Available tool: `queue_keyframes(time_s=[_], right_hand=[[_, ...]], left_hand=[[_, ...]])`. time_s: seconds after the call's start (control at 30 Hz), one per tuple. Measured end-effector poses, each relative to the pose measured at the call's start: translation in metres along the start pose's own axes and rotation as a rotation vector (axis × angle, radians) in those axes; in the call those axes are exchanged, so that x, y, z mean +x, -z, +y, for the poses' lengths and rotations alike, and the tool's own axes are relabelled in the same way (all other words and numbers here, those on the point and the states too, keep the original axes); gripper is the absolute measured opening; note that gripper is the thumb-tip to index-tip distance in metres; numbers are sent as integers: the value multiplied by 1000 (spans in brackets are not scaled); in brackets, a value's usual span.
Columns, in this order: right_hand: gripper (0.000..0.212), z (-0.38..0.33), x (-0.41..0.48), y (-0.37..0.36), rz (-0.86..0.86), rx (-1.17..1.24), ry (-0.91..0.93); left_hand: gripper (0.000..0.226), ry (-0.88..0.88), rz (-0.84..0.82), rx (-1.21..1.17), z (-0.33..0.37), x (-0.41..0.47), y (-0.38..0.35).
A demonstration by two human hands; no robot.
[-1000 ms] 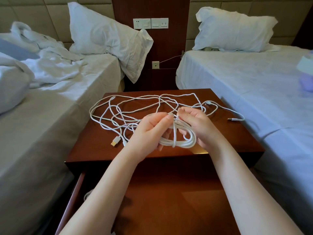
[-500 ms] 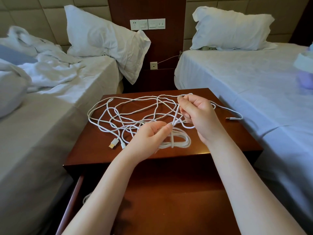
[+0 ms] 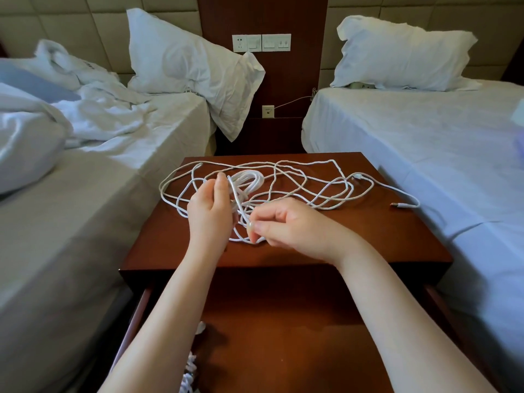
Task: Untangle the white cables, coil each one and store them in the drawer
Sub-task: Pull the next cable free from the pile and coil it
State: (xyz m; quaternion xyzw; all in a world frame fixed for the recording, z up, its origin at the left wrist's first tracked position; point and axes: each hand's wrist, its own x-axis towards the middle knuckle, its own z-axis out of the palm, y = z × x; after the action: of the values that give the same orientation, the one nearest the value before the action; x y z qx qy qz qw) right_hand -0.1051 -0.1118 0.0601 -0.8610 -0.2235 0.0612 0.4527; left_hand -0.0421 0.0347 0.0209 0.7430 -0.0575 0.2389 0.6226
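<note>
White cables [image 3: 306, 191] lie tangled over the top of the brown nightstand [image 3: 391, 239]. My left hand [image 3: 211, 214] holds a small coil of white cable [image 3: 246, 180] upright above the tangle. My right hand [image 3: 289, 225] pinches the end of a cable strand near the nightstand's front edge; that strand runs up to the coil. One loose connector end [image 3: 395, 204] lies at the right edge of the top. Below, the drawer [image 3: 283, 336] stands open, and a bit of white cable [image 3: 190, 364] shows at its left side beside my left arm.
A bed with rumpled white bedding [image 3: 85, 131] and a pillow [image 3: 192, 69] is on the left. A made bed [image 3: 425, 137] with a pillow [image 3: 402, 52] is on the right. Wall sockets and switches [image 3: 261, 42] sit on the panel behind the nightstand.
My left hand has lifted the coil up and to the left. My right hand has come down from the tangle toward the front edge and now pinches a strand end.
</note>
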Motion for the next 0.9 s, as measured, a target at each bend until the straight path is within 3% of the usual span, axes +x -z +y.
queue_keyframes(time_s=[0.17,0.3,0.4,0.63,0.8,0.9], right_hand=[[26,12,3,-1,-30,0,-61],[26,24,7,-5,-30,34,-98],[27,33,11,-9,-22,86,-131],[30,54,14,-10,105,168,-115],[25,72,17,-3,232,429,-169],[27,73,19,8,292,384,-208]], left_hand=[[46,-19,100,-55,6,-2,-2],[25,21,133,-101,4,-3,-2],[25,44,110,-187,9,-4,-1],[27,60,-237,-455,25,-8,1],[26,36,-501,-436,35,-19,-6],[24,46,-609,-453,35,-23,-7]])
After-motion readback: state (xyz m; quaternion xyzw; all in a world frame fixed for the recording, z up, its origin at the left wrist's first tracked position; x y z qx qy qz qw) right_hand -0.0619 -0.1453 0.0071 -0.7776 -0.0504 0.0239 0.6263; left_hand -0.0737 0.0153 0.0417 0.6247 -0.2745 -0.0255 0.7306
